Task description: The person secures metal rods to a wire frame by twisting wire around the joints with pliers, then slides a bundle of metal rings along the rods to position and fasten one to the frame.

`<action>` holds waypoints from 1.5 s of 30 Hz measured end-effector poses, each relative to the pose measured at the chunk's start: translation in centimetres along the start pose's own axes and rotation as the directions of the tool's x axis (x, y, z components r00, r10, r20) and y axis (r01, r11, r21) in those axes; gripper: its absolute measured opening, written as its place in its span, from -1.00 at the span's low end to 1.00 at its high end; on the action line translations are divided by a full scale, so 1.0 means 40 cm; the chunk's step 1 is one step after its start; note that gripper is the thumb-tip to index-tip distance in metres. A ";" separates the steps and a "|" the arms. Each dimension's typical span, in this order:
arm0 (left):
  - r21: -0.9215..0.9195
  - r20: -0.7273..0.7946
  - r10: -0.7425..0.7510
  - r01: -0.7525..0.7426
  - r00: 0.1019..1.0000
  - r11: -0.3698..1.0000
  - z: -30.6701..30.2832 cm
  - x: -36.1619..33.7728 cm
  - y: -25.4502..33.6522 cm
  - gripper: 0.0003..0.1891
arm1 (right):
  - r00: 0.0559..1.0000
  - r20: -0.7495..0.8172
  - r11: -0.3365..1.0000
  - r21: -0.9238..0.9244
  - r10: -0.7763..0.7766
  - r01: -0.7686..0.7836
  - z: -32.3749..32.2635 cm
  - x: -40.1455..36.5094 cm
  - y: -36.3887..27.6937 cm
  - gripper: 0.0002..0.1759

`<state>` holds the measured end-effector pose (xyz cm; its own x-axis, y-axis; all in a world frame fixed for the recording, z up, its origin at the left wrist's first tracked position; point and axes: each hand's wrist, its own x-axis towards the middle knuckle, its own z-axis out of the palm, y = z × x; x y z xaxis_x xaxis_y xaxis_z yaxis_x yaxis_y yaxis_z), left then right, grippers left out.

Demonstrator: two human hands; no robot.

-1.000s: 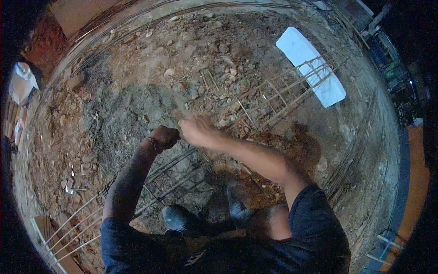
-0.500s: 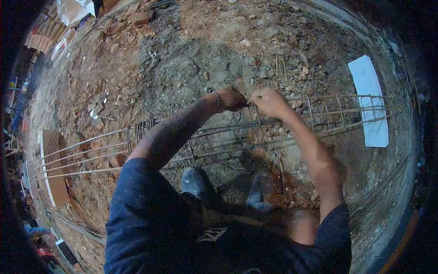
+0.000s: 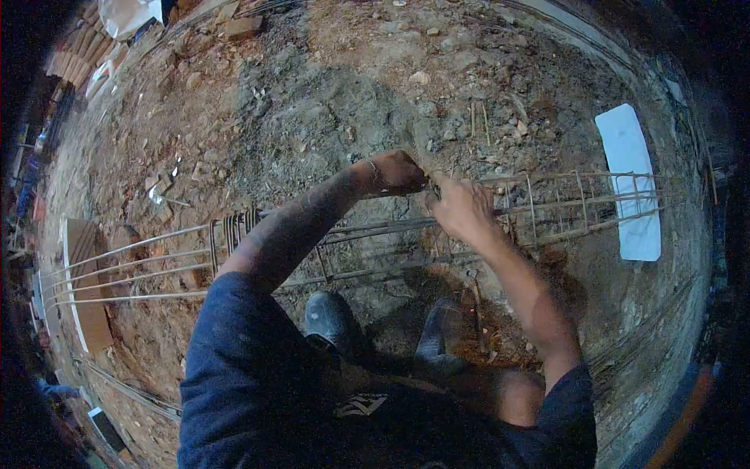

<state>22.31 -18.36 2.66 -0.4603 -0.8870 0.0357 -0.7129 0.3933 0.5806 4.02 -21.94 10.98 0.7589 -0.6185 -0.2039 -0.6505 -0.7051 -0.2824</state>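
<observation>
A long rebar cage of thin steel bars and square stirrups lies across the ground in front of me. My left hand is closed at its far upper bar, near the middle. What its fingers grip is too small and dark to make out. Just right of it, my right hand is over the cage with the index finger stretched toward the left fingertips. Its other fingers are partly bent, and nothing shows in them. Several stirrups are bunched together on the bars beyond my left forearm.
A wooden block supports the left bar ends; a white block lies under the right end. Rubble and stones cover the ground. My shoes are close to the near bar. A hammer-like tool lies beside the right shoe. Stacked bricks stand far left.
My right hand has dropped slightly nearer to me, and its pinched fingers have loosened, with the index finger now extended. My left hand remains closed in nearly the same place.
</observation>
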 end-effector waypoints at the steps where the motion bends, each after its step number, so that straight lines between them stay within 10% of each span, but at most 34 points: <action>1: 0.160 -0.118 0.138 -0.118 0.983 0.980 0.004 0.000 -0.002 -0.81 | 1.000 0.000 1.000 0.005 0.004 -0.004 0.000 -0.001 -0.005 -0.56; 3: 0.328 -0.216 0.289 -0.209 0.933 0.921 0.007 0.009 -0.009 -0.82 | 0.998 -0.022 0.966 0.256 0.053 -0.046 -0.011 0.003 -0.008 -0.59; 9: 0.288 0.016 -0.194 0.181 0.981 0.940 0.024 0.028 0.017 -0.85 | 0.994 -0.065 0.929 0.367 0.084 -0.055 0.070 0.049 0.052 -0.64; 11: -0.562 -0.086 -0.609 0.466 0.789 0.683 0.028 0.021 0.038 -0.78 | 0.993 -0.078 0.919 0.391 0.089 -0.052 0.077 0.043 0.046 -0.66; 16: -0.451 -0.223 -0.473 0.340 0.853 0.825 0.028 0.025 0.021 -0.72 | 0.998 -0.052 0.917 0.398 0.038 -0.014 0.081 0.027 0.061 -0.62; 18: -0.476 -0.213 -0.475 0.334 0.854 0.814 0.028 0.023 0.018 -0.71 | 0.948 -0.277 0.842 0.465 -0.156 0.274 0.101 0.014 0.102 -0.50; 19: -0.525 -0.175 -0.512 0.360 0.841 0.771 0.020 0.020 0.027 -0.72 | 0.993 0.095 0.812 0.584 -0.070 0.002 0.025 -0.006 0.077 -0.40; 24: -0.459 -0.178 -0.491 0.370 0.853 0.808 0.009 0.016 0.039 -0.72 | 0.991 0.137 0.769 0.634 -0.003 -0.085 0.015 -0.017 0.090 -0.51; 28: -0.402 -0.306 -0.499 0.365 0.811 0.840 0.015 -0.001 0.062 -0.79 | 0.946 0.222 0.924 0.250 0.235 -0.288 0.071 0.004 0.073 -0.45; 30: -0.377 -0.462 -0.361 0.189 0.810 0.906 0.027 -0.005 0.049 -0.78 | 0.976 -0.218 0.966 0.253 0.008 0.048 0.126 0.010 0.093 -0.43; 32: -0.351 -0.479 -0.353 0.193 0.803 0.916 0.029 -0.005 0.051 -0.79 | 0.994 0.037 0.962 0.250 0.102 -0.108 0.066 0.014 0.051 -0.38; 34: -0.332 -0.501 -0.348 0.195 0.792 0.923 0.031 0.001 0.051 -0.80 | 0.960 -0.281 0.950 0.299 -0.003 0.090 0.100 0.014 0.061 -0.43; 38: -0.276 -0.487 -0.382 0.277 0.785 0.920 0.037 0.016 0.032 -0.77 | 0.982 -0.166 0.932 0.362 0.087 -0.021 0.115 0.051 0.079 -0.38; 41: -0.174 -0.404 -0.424 0.388 0.810 0.905 0.044 0.031 0.013 -0.76 | 0.870 -0.492 0.965 0.211 -0.033 0.156 0.165 0.064 0.094 -0.33; 45: -0.246 -0.435 -0.460 0.389 0.774 0.888 0.039 0.029 0.029 -0.80 | 1.000 -0.031 0.972 0.236 0.002 0.005 0.055 0.031 0.060 -0.43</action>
<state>20.12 -18.56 2.11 0.2013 -0.9728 0.1144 -0.6818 -0.0553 0.7295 3.46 -23.63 7.97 0.7563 -0.6304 -0.1750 -0.6206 -0.6066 -0.4970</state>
